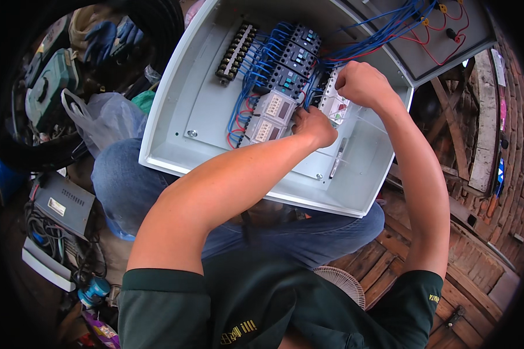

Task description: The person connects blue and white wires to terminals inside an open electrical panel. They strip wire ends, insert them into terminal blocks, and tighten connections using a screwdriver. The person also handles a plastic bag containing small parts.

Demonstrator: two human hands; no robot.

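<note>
Grey sheet-metal enclosure rests tilted across your knees, its door swung open at the upper right with red and blue leads running over it. Your left hand is curled into the middle of the box, fingers tucked down between the white modules and the white breaker block; whether they pinch a wire or a tool there cannot be told, since the fingertips are hidden. Your right hand is closed in a fist right over the top of that white breaker block, touching it, and what it grips is hidden under the knuckles.

The block sits directly beneath your right hand and just beside your left, at the right end of the row of black contactors, with blue wires looping to its left.

Watch the balance: the box lies on your lap, not on a worktop, so a hard push from either hand could tip it or slide it off. The wiring is dense around your left fingers, and a tug could pull a neighbouring lead out of its terminal. A pen-like tool lies loose on the back plate near the lower edge and could roll out if the box tilts
</note>
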